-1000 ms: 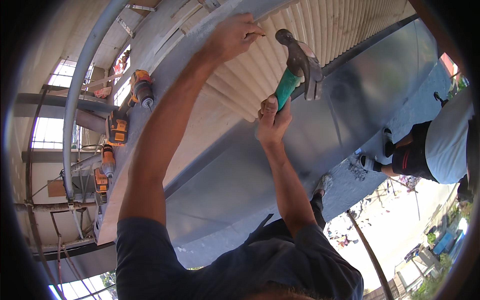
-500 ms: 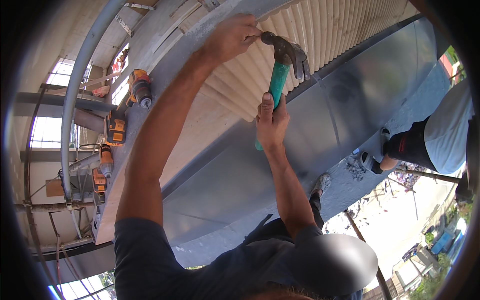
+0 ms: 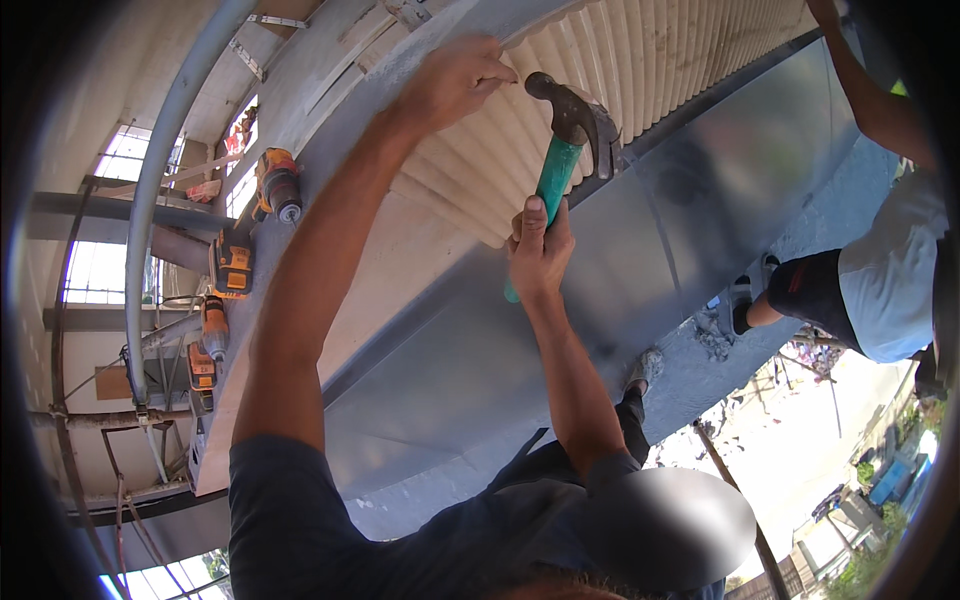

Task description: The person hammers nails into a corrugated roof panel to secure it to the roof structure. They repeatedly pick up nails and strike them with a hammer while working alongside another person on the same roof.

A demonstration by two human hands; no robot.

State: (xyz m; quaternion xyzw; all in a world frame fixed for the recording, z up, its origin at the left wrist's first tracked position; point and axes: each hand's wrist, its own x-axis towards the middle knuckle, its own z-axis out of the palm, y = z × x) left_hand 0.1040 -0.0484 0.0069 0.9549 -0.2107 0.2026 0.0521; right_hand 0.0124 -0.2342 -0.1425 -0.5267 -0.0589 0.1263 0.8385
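My right hand (image 3: 540, 248) grips a claw hammer (image 3: 560, 180) by its green handle. The hammer's dark metal head points up and left, its face a short gap from the fingertips of my left hand. Pinched closed over the near end of a cream corrugated sheet (image 3: 480, 170), my left hand (image 3: 455, 88) may have something small in its fingertips, too small to name. Below the sheet runs a wide, shiny grey metal strip (image 3: 600, 270), shaped like a gutter.
Two orange and black power drills, one farther (image 3: 278, 185) and one nearer (image 3: 213, 328), lie along the ledge at left. Beyond it are a curved grey pipe (image 3: 150, 200) and bars. On the right a co-worker in a white shirt (image 3: 890, 280) stands on the grey ledge, above a drop.
The hammer head has moved slightly down and away from my left fingertips, leaving a gap. A co-worker's bare arm has come into view at the upper right, reaching toward the sheet.
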